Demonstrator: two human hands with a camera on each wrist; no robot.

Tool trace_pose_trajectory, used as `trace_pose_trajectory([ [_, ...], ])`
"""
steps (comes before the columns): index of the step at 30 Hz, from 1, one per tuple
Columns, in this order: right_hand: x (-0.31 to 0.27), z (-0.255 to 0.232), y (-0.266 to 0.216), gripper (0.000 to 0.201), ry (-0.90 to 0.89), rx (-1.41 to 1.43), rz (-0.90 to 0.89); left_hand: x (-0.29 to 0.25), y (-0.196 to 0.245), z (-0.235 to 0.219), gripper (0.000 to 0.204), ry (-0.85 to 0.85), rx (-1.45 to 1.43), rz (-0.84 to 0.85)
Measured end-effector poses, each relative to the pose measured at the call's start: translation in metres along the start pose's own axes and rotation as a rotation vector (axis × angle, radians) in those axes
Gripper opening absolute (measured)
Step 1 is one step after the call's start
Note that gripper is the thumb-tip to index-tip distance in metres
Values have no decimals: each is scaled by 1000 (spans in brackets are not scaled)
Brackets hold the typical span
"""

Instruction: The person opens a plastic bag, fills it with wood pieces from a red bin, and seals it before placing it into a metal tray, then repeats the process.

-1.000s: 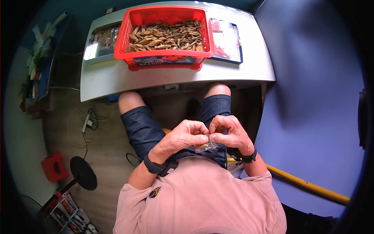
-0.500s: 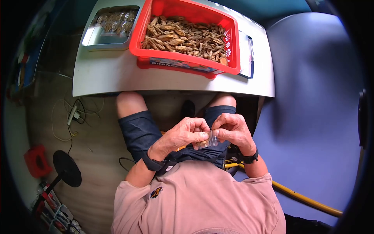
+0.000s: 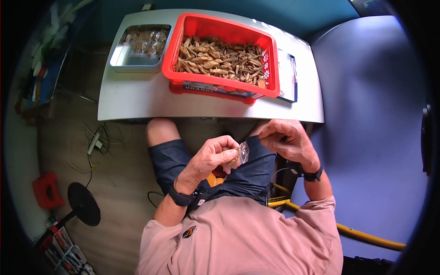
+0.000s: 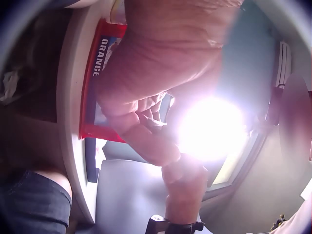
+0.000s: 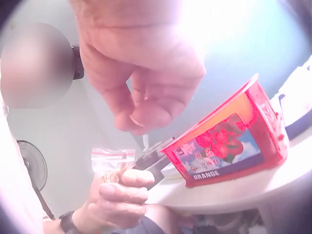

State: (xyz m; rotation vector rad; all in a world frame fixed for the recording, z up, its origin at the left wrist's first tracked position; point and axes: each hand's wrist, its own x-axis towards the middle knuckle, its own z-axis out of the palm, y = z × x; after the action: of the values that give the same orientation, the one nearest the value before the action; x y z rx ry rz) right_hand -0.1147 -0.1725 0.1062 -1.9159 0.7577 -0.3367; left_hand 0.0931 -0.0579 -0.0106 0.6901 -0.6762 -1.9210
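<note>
Right hand (image 3: pixel 288 142) now off left hand's (image 3: pixel 215 156) filled bag (image 3: pixel 241 153); red basket (image 3: pixel 223 82) full.

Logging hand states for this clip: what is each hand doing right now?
Left hand: pinches the small clear bag holding brown pieces.
Right hand: apart from the bag, fingers curled, holding nothing visible.
</note>
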Motion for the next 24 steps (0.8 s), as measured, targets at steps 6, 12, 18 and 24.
trace_pose_trajectory([
  [6, 50, -36, -35, 8, -28, -201, -127, 4, -2, -31, 20, 128, -62, 135],
  [12, 127, -55, -15, 7, -148, -403, -174, 11, 3, -77, 22, 161, -136, 192],
  [18, 183, -48, 9, 11, -311, -853, -118, 18, 7, -104, 19, 144, -151, 177],
  [24, 208, -50, 20, 16, -460, -1099, -58, 12, 12, -105, 20, 90, -181, 94],
])
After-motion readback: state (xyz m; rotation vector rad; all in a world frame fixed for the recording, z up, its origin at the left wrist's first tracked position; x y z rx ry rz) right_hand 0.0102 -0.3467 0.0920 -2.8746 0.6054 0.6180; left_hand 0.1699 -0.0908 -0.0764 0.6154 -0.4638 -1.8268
